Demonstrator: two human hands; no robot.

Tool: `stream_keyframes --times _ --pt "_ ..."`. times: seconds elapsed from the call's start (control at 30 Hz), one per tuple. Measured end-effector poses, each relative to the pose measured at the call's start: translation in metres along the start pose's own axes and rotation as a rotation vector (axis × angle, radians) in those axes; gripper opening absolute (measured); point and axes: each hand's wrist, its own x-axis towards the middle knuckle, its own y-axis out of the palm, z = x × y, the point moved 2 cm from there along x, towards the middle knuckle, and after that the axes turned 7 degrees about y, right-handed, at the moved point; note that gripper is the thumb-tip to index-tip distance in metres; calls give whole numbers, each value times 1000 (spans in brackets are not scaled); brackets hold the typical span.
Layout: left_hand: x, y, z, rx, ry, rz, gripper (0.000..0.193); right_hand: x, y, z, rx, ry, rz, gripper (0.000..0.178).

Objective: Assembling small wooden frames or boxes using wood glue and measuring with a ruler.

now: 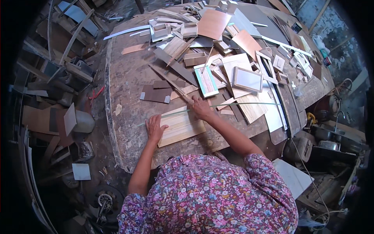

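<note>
A pale striped wooden panel (181, 130) lies on the worn worktable directly in front of me. Across its far edge runs a long thin green strip (239, 103), reaching well past the panel to the right. My left hand (154, 128) rests at the panel's left edge, fingers stretched out and thumb apart, by the strip's left end. Over the panel's far right corner, my right hand (202, 109) has its fingers bent down onto the strip and appears to grip it; the fingertips are partly hidden. A narrow wooden stick (168, 81) slants away just beyond my right fingers.
Small framed boxes, including a green-edged one (206, 81) and a white-faced one (247, 79), lie beyond my hands. Copper-coloured sheets (213, 24) and offcuts pile up behind. Dark brown pieces (154, 93) lie at left. The worktable's left edge (109, 101) borders a cluttered floor.
</note>
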Motion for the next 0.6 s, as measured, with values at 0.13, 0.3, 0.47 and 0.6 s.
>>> stream_keyframes --times 0.13,0.3,0.47,0.6 --pt "-8 8 25 24 33 -60 54 -7 -12 -5 264 -50 42 24" --pt "1 -1 28 7 49 -193 26 -3 -16 -63 172 -73 276 22" --pt "3 1 36 -211 -21 -285 18 -3 -19 -89 150 -19 342 22" --pt "-2 3 47 -359 -109 -360 14 0 -35 -73 326 17 445 19"
